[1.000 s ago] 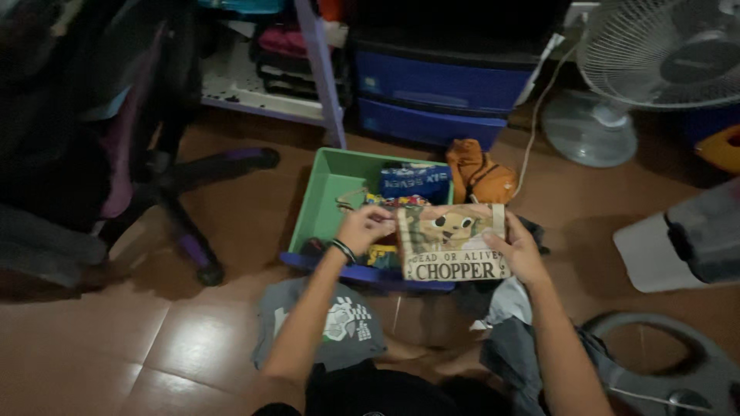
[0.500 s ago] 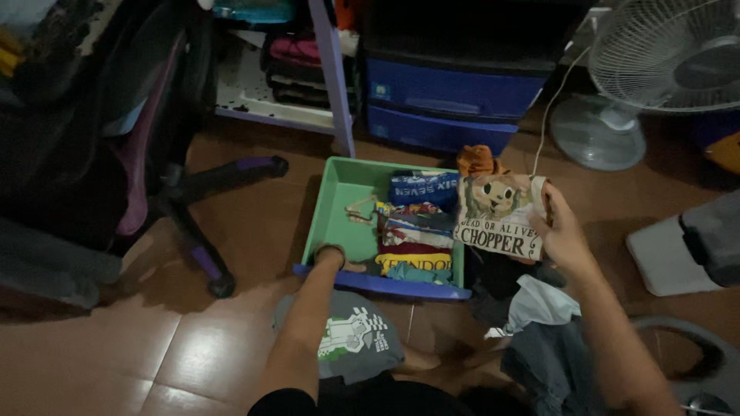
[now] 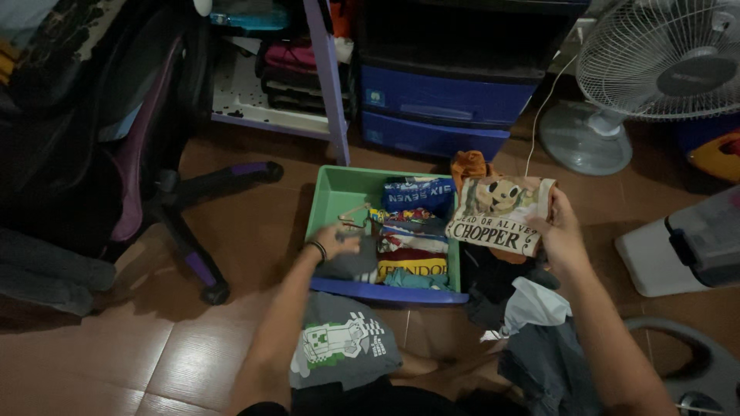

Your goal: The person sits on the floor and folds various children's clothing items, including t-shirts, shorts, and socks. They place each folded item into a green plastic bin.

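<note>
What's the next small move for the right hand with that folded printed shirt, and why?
Probably bring the folded printed shirt left and down into the green bin. The right hand holds it just outside the bin's right edge, while the left hand rests in the bare left part beside the row of folded clothes.

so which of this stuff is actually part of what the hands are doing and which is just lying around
In use: green bin, folded shirts, cartoon-print shirt in right hand, left hand in the bin.

Lying about: fan, office chair, blue drawers.

Brown tiled floor point(image 3: 231, 231): green tray point(image 3: 327, 202), fan point(image 3: 590, 139), chair base point(image 3: 193, 231), clothes pile point(image 3: 532, 323).
</note>
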